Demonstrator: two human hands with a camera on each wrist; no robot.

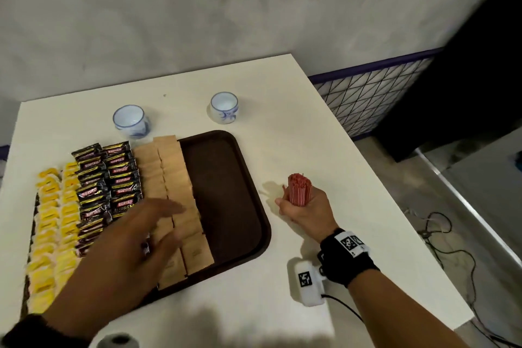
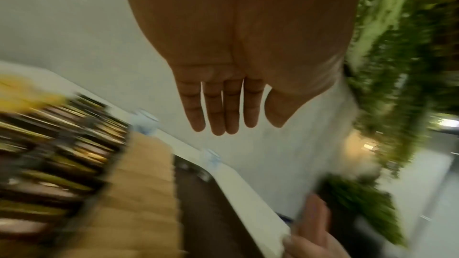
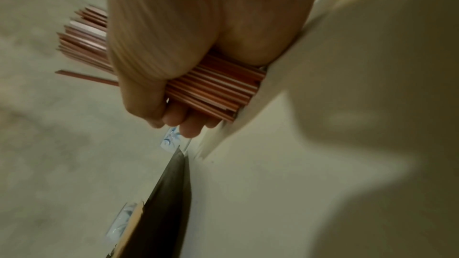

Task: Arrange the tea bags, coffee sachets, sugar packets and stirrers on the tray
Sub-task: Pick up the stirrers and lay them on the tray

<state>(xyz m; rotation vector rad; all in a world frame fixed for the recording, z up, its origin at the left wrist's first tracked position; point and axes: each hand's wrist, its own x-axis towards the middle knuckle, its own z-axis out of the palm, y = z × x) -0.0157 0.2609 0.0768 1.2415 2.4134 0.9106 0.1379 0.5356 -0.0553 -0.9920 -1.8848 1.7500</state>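
Note:
A dark brown tray (image 1: 226, 195) lies on the white table (image 1: 282, 127). On it stand rows of yellow tea bags (image 1: 50, 223), black coffee sachets (image 1: 110, 181) and tan sugar packets (image 1: 175, 175); its right part is bare. My left hand (image 1: 152, 232) hovers over the packets with straight fingers (image 2: 218, 113) and holds nothing. My right hand (image 1: 302, 206) grips a bundle of red stirrers (image 1: 300, 189) upright, its lower end on the table right of the tray. In the right wrist view the stirrers (image 3: 213, 87) sit in my curled fingers (image 3: 183, 123).
Two small blue-and-white cups (image 1: 131, 121) (image 1: 224, 107) stand behind the tray. The table's right edge (image 1: 367, 172) drops to the floor, where cables (image 1: 440, 234) lie. A grey wall rises behind the table.

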